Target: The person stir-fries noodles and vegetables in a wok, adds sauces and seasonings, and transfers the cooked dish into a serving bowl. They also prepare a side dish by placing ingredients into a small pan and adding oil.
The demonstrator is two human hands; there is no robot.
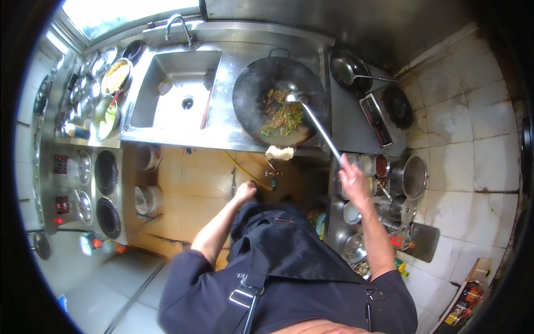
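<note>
two hands are at work over a steel kitchen counter [222, 131]. the right hand [353, 178] is closed around the far end of a long-handled ladle [317, 125], fingers wrapped on the handle; the shaft runs up and to the left, and the ladle's bowl sits inside a big black wok [250, 83], just at the top edge of the food [282, 114] — a stir-fry of green and brown strips lying in the middle and lower part of the wok. the left hand [245, 192] hangs low, below the front edge of the counter and well apart from the wok; it seems curled loosely, but whether it grips anything i cannot tell.

a folded pale cloth [279, 152] lies at the wok's near rim. left of the wok is a sink [167, 72] with a curved tap [179, 25] above it. further left stand bowls of ingredients [114, 78], one with yellow pieces, one with green. right of the wok, a second ladle [347, 71] rests in a smaller dark pan [361, 86], and beside the right hand there is a cluster of small metal seasoning pots [378, 167] and a larger steel pot [414, 175].
</note>
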